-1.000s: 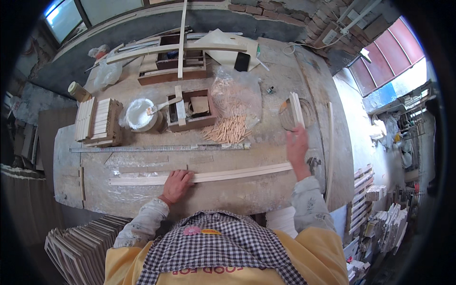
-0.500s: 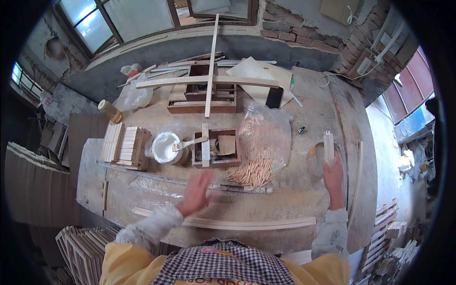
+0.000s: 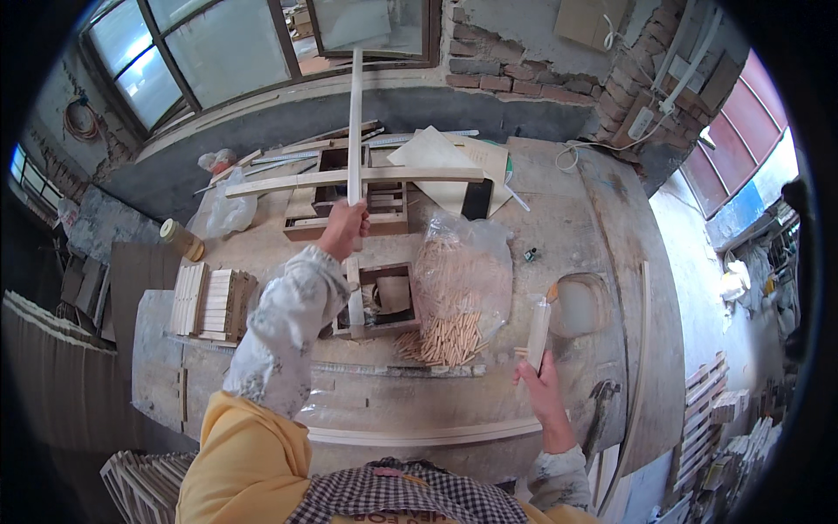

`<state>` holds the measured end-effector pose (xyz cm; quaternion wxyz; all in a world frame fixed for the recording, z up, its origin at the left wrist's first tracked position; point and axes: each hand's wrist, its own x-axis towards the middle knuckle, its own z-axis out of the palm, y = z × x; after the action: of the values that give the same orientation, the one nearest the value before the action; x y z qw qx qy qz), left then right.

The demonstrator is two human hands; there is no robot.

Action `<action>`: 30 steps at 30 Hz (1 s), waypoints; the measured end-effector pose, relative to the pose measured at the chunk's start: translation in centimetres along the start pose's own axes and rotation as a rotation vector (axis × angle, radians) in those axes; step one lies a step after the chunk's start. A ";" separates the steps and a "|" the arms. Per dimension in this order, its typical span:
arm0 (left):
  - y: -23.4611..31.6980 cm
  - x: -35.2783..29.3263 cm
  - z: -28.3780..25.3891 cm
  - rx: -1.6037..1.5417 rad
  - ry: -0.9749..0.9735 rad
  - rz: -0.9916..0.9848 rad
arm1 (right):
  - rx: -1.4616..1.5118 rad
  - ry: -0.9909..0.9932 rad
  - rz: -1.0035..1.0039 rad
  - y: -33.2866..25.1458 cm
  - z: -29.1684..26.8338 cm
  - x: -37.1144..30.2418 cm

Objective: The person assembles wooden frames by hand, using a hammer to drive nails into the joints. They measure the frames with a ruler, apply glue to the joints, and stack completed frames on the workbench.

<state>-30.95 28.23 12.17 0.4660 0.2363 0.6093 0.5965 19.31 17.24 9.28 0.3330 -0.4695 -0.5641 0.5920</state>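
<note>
My left hand is closed around the near end of a long, pale wooden strip. The strip points away from me and crosses a wooden bar above a wooden drawer-like box. At the right, my right hand grips a short pale wooden piece; a small dowel shows at its left side. Left of that hand lies a heap of wooden dowels, partly inside a clear plastic bag. My left sleeve hides the tub of white paste.
A small dark wooden box stands beside the dowels. Stacked slotted wooden pieces and a jar are at the left. A round container and a hammer lie to the right; a long strip runs along the front.
My left hand has reached forward and taken hold of the long strip's near end. My right hand has come inward and nearer with the wooden piece. The whole view has shifted slightly.
</note>
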 end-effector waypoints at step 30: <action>1.5 -31.2 -1.8 -0.931 0.004 0.393 | 0.113 0.108 -0.401 -9.5 24.5 -18.7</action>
<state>-18.73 1.28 22.28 0.3998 0.1125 0.2236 0.8818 1.51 -7.42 20.11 0.4995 -0.3594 -0.5935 0.5187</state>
